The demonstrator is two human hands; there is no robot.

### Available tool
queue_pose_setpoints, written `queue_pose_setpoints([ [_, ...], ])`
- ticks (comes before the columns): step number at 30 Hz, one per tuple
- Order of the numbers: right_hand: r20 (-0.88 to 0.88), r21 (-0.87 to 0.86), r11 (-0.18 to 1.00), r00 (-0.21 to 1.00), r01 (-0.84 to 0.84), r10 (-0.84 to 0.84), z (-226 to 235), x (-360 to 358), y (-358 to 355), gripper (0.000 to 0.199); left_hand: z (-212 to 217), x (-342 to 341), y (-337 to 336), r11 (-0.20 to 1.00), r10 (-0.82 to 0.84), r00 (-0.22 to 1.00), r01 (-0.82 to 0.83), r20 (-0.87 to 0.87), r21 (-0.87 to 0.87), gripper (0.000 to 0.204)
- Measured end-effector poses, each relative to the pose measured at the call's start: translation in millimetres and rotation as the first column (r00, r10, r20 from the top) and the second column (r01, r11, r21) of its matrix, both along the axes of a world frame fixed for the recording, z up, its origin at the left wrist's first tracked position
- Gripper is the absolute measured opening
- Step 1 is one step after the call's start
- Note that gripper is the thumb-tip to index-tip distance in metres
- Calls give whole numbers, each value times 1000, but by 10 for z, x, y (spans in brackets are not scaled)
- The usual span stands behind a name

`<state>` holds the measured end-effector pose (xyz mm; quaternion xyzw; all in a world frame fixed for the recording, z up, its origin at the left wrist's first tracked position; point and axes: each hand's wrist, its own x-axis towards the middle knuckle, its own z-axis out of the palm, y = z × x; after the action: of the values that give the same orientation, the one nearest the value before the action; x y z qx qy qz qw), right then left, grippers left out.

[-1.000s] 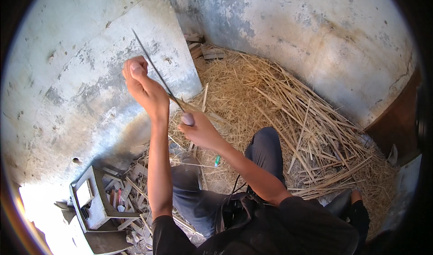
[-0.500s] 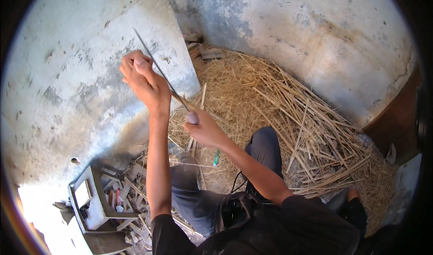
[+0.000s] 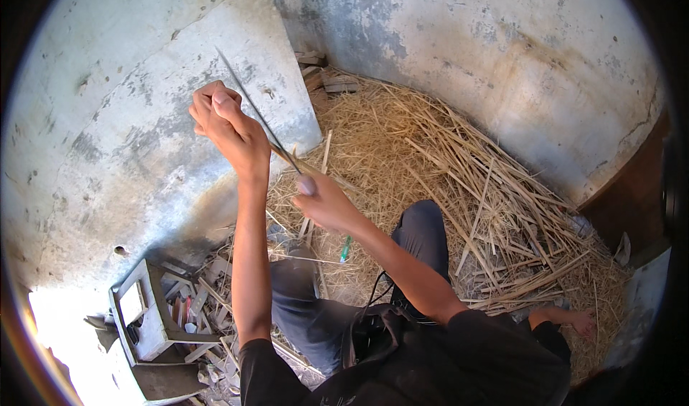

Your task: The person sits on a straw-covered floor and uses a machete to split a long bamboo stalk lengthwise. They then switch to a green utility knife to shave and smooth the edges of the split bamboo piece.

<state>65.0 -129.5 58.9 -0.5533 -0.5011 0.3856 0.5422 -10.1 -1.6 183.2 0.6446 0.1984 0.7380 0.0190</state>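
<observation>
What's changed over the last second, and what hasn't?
The right hand, gripping the long blade, has shifted slightly right, the blade with it. The left hand, closed in a fist, has risen a little. At lower right, another person's hand now shows on the straw. Nothing was visibly grasped or released. The green item and the boxy frame stayed put.

Stained pale walls [image 3: 459,69], littered floor [image 3: 336,282], bright light [image 3: 68,327]

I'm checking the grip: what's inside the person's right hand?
The long dark blade runs out of the right hand; the part inside, any handle included, is covered.
</observation>
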Motion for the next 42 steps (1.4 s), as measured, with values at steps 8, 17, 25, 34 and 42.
queue_pose_setpoints([
  [8,-289,-460,887,938,37,-189,-1959,201,-411,20,67,-92,121,987,-141,990,141,5,-75,49],
  [17,-109,-238,937,952,255,-287,-1834,110,-426,41,286,-413,-93,681,-343,742,619,576,-391,39],
  [25,-256,-90,911,875,401,-411,-1613,279,-329,34,872,-1907,-403,864,-294,702,485,648,-134,34],
  [34,-341,-17,922,864,388,-370,-1553,331,-133,31,1013,-2395,-522,889,-264,690,445,674,-107,34],
  [42,-129,-250,924,936,290,-328,-2130,162,-360,45,296,-965,82,793,-266,776,513,571,-328,38],
])
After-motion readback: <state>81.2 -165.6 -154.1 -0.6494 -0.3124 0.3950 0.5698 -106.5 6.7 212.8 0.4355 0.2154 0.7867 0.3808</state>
